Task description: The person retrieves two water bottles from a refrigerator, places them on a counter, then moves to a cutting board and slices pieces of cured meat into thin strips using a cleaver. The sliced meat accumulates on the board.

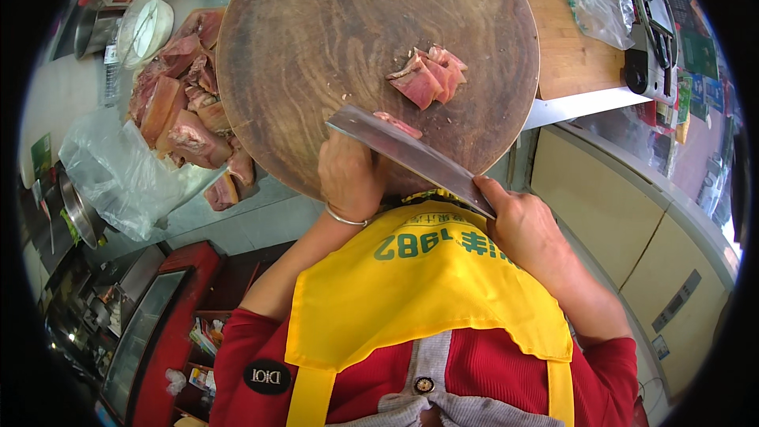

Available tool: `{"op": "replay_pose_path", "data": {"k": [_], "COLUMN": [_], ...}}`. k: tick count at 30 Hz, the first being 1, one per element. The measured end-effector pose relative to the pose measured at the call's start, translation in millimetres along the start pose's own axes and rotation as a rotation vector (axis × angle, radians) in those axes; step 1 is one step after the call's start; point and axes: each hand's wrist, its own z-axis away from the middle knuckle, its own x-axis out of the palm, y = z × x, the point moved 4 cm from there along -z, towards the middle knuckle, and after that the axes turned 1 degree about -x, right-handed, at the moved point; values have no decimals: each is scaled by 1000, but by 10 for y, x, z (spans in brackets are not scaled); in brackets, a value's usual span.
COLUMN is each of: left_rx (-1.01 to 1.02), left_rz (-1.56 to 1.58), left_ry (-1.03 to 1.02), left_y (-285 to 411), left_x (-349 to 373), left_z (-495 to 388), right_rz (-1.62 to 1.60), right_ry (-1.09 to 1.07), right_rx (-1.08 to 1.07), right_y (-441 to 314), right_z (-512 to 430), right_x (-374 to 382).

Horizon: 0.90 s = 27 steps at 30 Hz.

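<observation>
My right hand [522,219] grips a broad-bladed cleaver [409,157] at the near right edge of a round wooden chopping block [296,29]. The blade slants up and left across the block. Close behind it is my left hand [350,178], with a bangle at the wrist; the blade hides its fingertips and whatever lies under them. A thin slice of cured meat [398,124] rests against the blade's far side. Farther back, several overlapping meat slices [430,76] lie in a small pile.
Large chunks of cured meat [190,107] crowd the block's left side, beside a plastic bag [118,172] and a white bowl [145,29]. At right are a wooden board [578,53], another clear bag [593,0] and a portable gas stove [652,35].
</observation>
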Motion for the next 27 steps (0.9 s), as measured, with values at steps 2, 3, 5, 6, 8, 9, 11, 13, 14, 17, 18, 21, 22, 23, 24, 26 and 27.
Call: {"op": "replay_pose_path", "data": {"k": [2, 3, 5, 6, 8, 9, 11, 13, 14, 17, 18, 21, 22, 23, 24, 26, 27], "left_rx": [0, -4, -13, -16, -24, -2, 42, 23, 13, 24, 27, 30, 24, 19, 19, 20, 4], "left_rz": [6, 6, 4, 13, 30, 61, 122, 85, 66, 71, 69, 62, 59, 57, 53, 45, 57], "left_ry": [-11, -30, -68, -77, -94, -65, -6, -3, -1, -14, -17, -21, -20, -19, -11, 5, 8], "left_y": [-8, -10, -9, -20, -37, -27, 27, 55, 54, 49, 45, 41, 40, 41, 37, 37, 39], "left_x": [6, 8, 4, 6, 14, -5, -38, -46, -52, -35, -29, -10, -10, -5, -17, -31, -48], "left_z": [2, -2, -11, -16, -26, -49, -105, -121, -124, -123, -122, -109, -110, -107, -108, -101, -102], "right_rz": [-2, -2, -5, -9, 14, 19, 19, 5, -11, -14, -4, 47, 25, 20, 12, -21, -49], "right_ry": [-18, -26, -37, -42, -59, -67, -132, -150, -132, -145, -155, -137, -139, -133, -122, -65, -17], "right_rx": [1, 2, 14, 17, 29, 34, 72, 65, 37, 38, 54, 33, 31, 36, 39, 30, 12], "right_y": [-17, -26, -33, -38, -54, -72, -132, -161, -167, -158, -170, -208, -232, -244, -269, -246, -204], "right_z": [-39, -59, -90, -111, -151, -177, -257, -341, -386, -550, -609, -776, -816, -837, -849, -849, -843], "right_x": [-1, -3, 5, 15, -9, -21, -79, -80, -52, 11, 31, 201, 186, 188, 190, 193, 211]}}
